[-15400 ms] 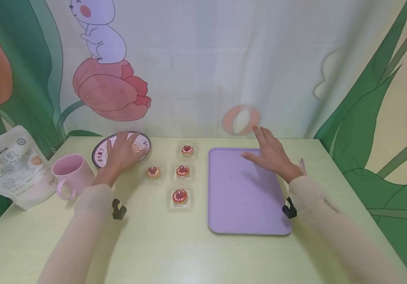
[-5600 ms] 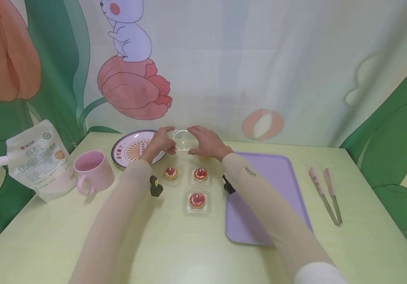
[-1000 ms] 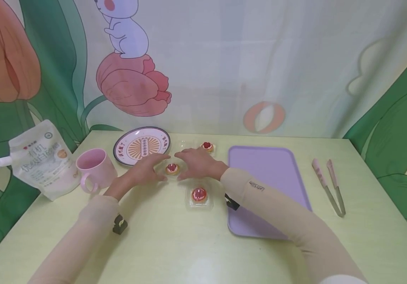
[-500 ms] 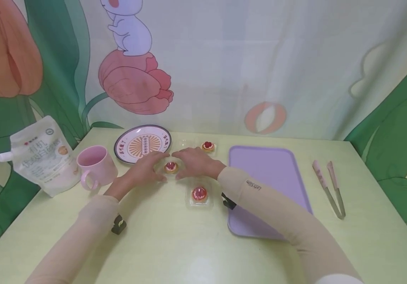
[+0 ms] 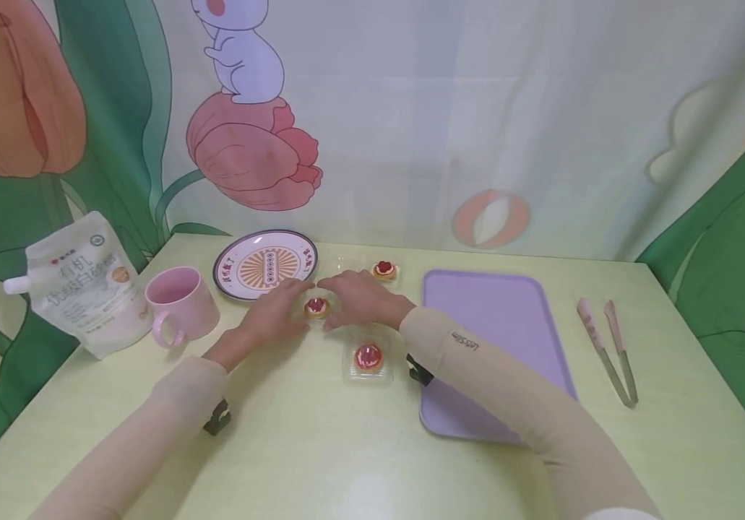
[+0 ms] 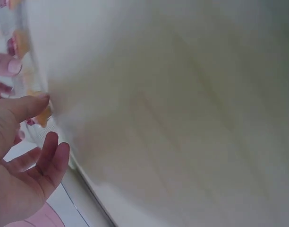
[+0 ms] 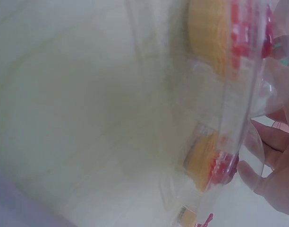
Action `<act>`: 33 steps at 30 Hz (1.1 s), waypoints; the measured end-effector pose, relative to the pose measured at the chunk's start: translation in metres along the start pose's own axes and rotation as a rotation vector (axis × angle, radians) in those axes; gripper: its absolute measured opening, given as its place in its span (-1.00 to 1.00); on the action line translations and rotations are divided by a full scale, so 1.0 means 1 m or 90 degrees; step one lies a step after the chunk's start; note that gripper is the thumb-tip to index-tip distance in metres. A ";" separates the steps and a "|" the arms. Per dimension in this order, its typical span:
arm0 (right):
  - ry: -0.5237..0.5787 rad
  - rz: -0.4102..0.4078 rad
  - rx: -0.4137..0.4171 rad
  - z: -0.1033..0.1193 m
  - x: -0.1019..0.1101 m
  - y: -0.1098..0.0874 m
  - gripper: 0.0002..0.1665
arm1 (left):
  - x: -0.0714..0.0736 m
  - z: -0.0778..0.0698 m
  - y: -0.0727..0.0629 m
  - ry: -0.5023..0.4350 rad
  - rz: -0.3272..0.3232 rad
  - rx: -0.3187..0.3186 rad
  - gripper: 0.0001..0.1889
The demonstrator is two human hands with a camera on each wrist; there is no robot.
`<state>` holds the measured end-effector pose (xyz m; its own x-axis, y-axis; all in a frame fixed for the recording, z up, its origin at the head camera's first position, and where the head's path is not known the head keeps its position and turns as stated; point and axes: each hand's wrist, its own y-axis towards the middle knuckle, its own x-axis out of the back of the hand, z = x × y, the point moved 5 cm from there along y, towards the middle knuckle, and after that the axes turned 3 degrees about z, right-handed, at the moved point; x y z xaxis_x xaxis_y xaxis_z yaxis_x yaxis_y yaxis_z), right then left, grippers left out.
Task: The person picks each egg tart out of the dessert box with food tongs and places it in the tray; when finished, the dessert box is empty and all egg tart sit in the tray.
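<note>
In the head view my left hand [image 5: 273,315] and right hand [image 5: 360,299] grip a clear plastic box from opposite sides, with a small red-topped tart [image 5: 316,308] between them. The left wrist view has the left thumb [image 6: 33,105] and curled fingers at that box's edge. Behind the right hand, a tart [image 5: 384,270] sits in a box whose clear lid [image 5: 345,266] is folded open to the left. Nearer me, another tart [image 5: 368,357] stands in its clear box, large in the right wrist view [image 7: 210,33]. My right hand hides part of the row of boxes.
A patterned plate [image 5: 238,271] lies at the back left, near a pink mug [image 5: 193,310] and a white spouted pouch [image 5: 95,289]. Right of the boxes is a purple tray [image 5: 476,318], partly under my right forearm. Pink-handled tongs [image 5: 613,357] lie farther right.
From wide apart, both hands went to the back box, whose lid now lies open, then came to the left box. Over the last second they stay there with only slight motion.
</note>
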<state>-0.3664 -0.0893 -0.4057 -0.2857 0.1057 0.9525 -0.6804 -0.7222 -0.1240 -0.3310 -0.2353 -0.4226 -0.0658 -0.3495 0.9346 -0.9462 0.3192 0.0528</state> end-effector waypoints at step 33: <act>-0.073 -0.012 0.024 0.002 0.000 0.008 -0.14 | 0.002 -0.003 -0.007 0.006 -0.042 0.007 -0.29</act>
<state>-0.3702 -0.0969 -0.4061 -0.1921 0.0419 0.9805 -0.6584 -0.7464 -0.0971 -0.3240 -0.2354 -0.4203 -0.0009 -0.3611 0.9325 -0.9518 0.2865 0.1100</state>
